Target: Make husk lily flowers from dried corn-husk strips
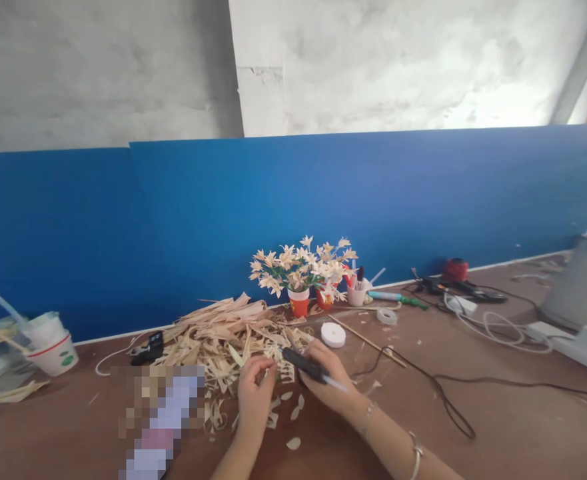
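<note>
My right hand [337,383] is wrapped round a black hot glue gun [303,365], whose tip points left toward my other hand. A pale glue stick [335,385] juts from its back end. My left hand [254,390] is closed, thumb and fingertips together, just left of the gun's tip; what it pinches is too small to make out. Behind both hands spreads a heap of dried husk strips [223,330]. Several cut petals [294,443] lie on the brown table between my wrists.
Husk flowers [303,267] stand in red paper cups [299,305] by the blue partition [198,220]. A white roll [333,335], clear tape [386,317] and a thin stick [368,340] lie beyond my right hand. A dark cable [448,400] trails right. A white tub [56,357] is left.
</note>
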`<state>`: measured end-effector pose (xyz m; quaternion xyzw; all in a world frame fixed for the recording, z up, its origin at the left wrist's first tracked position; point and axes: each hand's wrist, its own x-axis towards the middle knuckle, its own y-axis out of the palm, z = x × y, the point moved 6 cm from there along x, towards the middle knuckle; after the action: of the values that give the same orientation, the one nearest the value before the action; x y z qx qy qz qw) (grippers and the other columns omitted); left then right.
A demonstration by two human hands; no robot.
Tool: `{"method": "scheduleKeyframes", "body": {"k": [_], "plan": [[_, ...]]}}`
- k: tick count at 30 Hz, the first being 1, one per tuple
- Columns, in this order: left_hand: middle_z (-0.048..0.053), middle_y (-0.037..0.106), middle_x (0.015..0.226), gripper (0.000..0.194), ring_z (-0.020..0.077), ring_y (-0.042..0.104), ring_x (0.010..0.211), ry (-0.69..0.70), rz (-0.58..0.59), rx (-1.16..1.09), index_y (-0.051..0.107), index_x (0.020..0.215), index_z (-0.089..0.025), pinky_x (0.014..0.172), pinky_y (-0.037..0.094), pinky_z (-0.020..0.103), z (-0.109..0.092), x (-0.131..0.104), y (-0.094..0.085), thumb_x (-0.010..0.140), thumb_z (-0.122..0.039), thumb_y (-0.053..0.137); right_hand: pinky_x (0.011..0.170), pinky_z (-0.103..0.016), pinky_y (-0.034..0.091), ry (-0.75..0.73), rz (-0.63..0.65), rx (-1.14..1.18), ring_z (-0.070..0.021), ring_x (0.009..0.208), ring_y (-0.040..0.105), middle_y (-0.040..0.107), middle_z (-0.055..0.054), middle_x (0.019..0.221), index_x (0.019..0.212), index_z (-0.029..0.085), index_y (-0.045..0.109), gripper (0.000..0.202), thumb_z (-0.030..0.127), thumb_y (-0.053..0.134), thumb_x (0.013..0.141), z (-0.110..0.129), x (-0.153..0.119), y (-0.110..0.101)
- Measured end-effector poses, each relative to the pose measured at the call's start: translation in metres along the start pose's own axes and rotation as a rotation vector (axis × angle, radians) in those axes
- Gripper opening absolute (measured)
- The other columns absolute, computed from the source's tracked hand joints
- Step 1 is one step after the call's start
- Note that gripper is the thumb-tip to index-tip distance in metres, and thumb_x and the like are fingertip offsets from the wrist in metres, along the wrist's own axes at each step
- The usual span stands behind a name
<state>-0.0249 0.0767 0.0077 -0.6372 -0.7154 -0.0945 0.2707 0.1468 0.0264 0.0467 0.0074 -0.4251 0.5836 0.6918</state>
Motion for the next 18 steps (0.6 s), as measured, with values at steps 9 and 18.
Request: {"method": "scheduleKeyframes", "body": {"k": [9, 18], "plan": [[0.006, 0.065, 0.078, 0.019, 0.0222, 0.061, 0.08, -0.001, 0.054, 0.014, 0.067, 0.067, -0.019, 0.077, 0.048, 0.036, -0.003, -0.001, 0.004, 0.07, -0.036, 0.062, 0.068, -0.023, 0.044, 0.045, 0.064, -0.081, -0.0157, 0.074, 0.054, 0.052, -0.003, 0.085, 0.074, 0.02, 0.049, 0.018, 0.007, 0.049, 0.062, -0.005, -0.015, 0.007], [0.006, 0.064, 0.078, 0.02, 0.0212, 0.061, 0.079, 0.004, 0.036, 0.012, 0.067, 0.067, -0.018, 0.077, 0.048, 0.034, -0.007, 0.0, -0.001, 0.07, -0.038, 0.062, 0.066, -0.023, 0.043, 0.064, 0.077, -0.106, -0.0156, 0.074, 0.054, 0.052, -0.003, 0.086, 0.074, 0.02, 0.049, 0.018, 0.009, 0.051, 0.061, -0.008, -0.018, 0.011]]}}
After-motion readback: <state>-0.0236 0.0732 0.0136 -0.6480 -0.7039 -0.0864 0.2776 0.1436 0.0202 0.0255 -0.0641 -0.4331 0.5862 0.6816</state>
